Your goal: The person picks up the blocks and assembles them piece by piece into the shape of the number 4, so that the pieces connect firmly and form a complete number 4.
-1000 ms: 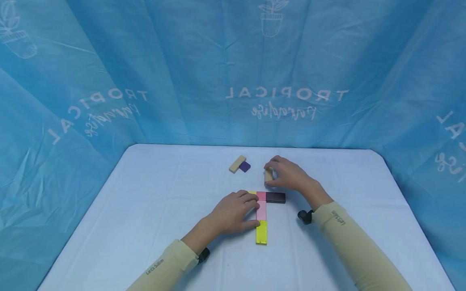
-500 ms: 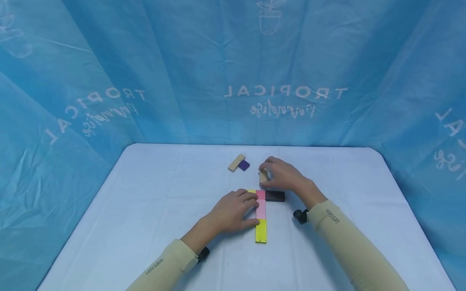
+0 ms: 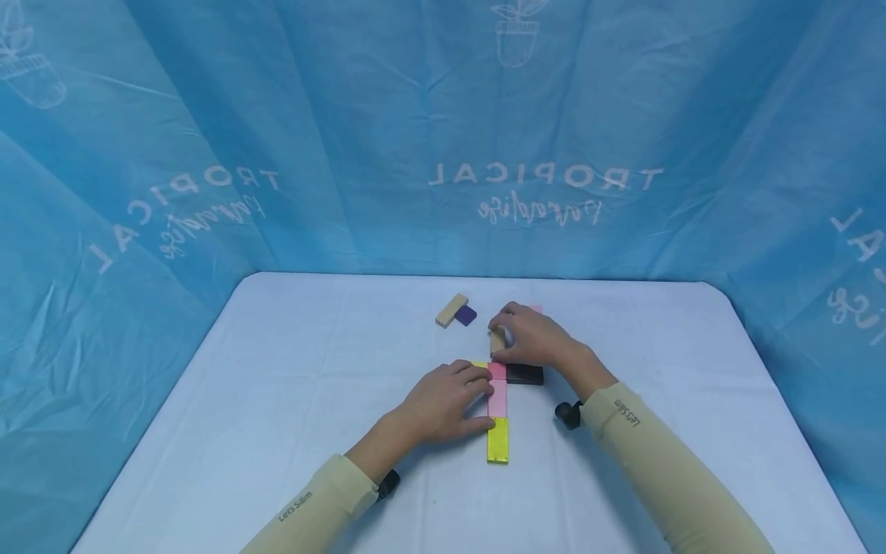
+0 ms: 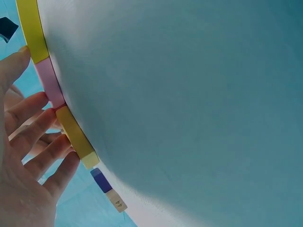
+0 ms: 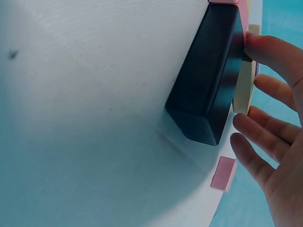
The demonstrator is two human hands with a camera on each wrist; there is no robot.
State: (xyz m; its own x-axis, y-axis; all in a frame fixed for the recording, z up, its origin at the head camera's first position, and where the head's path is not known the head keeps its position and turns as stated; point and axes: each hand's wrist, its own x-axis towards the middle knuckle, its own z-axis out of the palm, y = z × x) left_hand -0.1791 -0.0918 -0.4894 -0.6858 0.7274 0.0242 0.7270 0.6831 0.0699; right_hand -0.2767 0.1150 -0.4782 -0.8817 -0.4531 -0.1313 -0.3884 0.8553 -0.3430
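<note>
My right hand (image 3: 536, 338) pinches a light wooden block (image 3: 497, 341) between thumb and fingers, just beyond a flat cross-like layout of blocks. In that layout a yellow block (image 3: 497, 441) lies nearest, then a pink block (image 3: 497, 398) and a small darker pink block (image 3: 497, 372). A black block (image 3: 524, 375) extends to the right. To the left extends another yellow block (image 4: 78, 137), mostly covered in the head view. My left hand (image 3: 443, 404) rests along the left side, its fairly straight fingertips at the blocks' edges. The right wrist view shows the wooden block (image 5: 244, 87) behind the black one.
Farther back, another wooden block (image 3: 451, 310) lies against a purple block (image 3: 466, 315). A pink block (image 3: 536, 308) shows partly behind my right hand. All this lies on a white-covered table (image 3: 277, 385), with a blue printed curtain (image 3: 388, 154) behind and at the sides.
My right hand has carried the wooden block left and slightly nearer, toward the small darker pink block. A pink block has come into view behind it. The left hand stays in place.
</note>
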